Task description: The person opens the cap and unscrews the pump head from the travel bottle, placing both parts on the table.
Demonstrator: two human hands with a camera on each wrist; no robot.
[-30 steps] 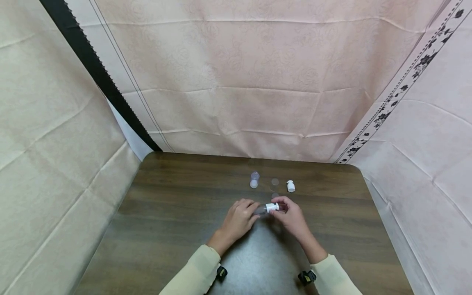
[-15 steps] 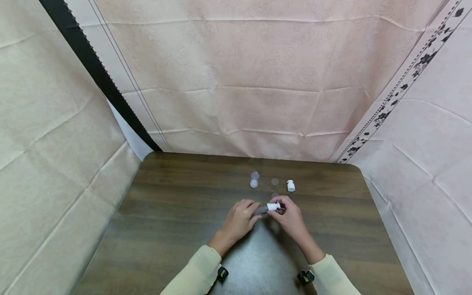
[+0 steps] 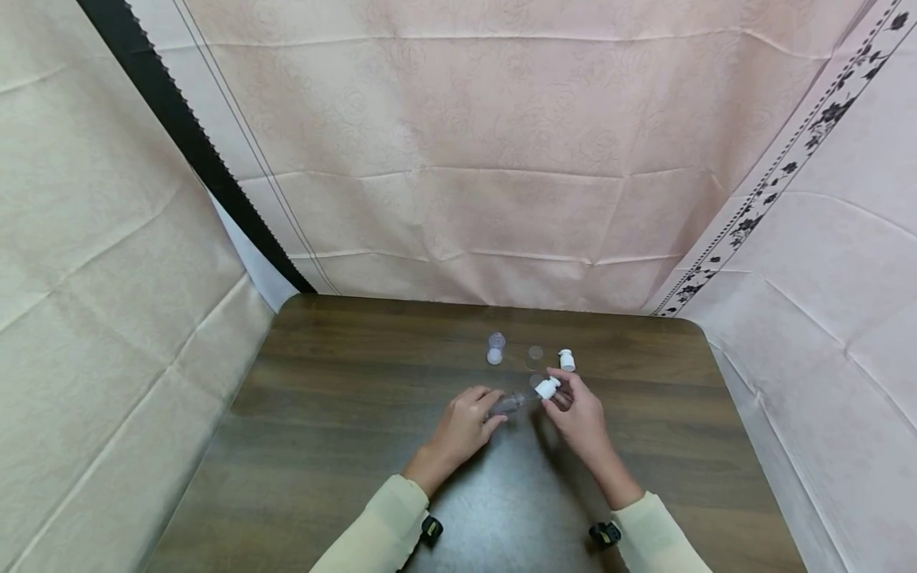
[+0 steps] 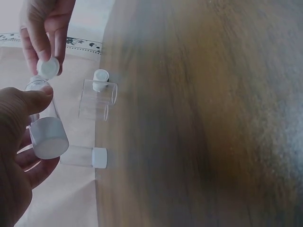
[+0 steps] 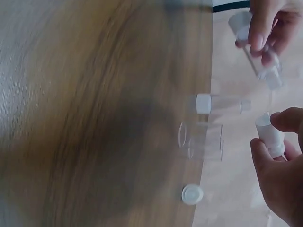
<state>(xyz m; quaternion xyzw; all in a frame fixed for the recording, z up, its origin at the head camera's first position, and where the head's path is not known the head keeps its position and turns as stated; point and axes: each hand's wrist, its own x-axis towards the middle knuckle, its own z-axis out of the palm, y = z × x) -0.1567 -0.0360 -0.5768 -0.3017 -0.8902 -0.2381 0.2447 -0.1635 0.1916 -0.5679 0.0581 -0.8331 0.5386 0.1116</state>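
My left hand (image 3: 493,407) grips a small clear vial (image 3: 510,402) just above the dark wooden table (image 3: 344,446). In the left wrist view the clear vial (image 4: 44,124) lies between thumb and fingers, its open mouth toward the other hand. My right hand (image 3: 557,395) pinches a white cap (image 3: 548,387) a little up and right of the vial's mouth, apart from it. The right wrist view shows the white cap (image 5: 270,135) between thumb and fingers, with the clear vial (image 5: 259,56) held above it by the left hand (image 5: 262,28).
Behind the hands stand a capped vial (image 3: 495,348), two empty clear vials (image 3: 534,355) and a loose white cap (image 3: 567,360). Pink cloth (image 3: 458,159) hangs behind the table and at both sides. The table's far edge lies close beyond the vials.
The white cap sat at the vial's mouth between both hands. My right hand has drawn it off and moved it up and to the right; the left hand barely moved.
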